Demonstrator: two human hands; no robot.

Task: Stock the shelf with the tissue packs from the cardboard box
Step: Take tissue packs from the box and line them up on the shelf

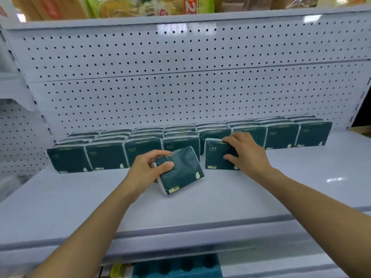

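Dark green tissue packs stand in rows several deep along the back of the white shelf. My left hand grips one tilted pack by its left end, its lower corner on the shelf in front of the rows. To its right, my right hand holds an upright pack standing in front of the rows, fingers curled over its top edge and thumb on its face. The cardboard box is out of view.
A white pegboard back panel rises behind the rows. Packaged goods sit on the shelf above. Teal packaging shows on the level below the shelf's front lip. The shelf's upright post bounds the right side.
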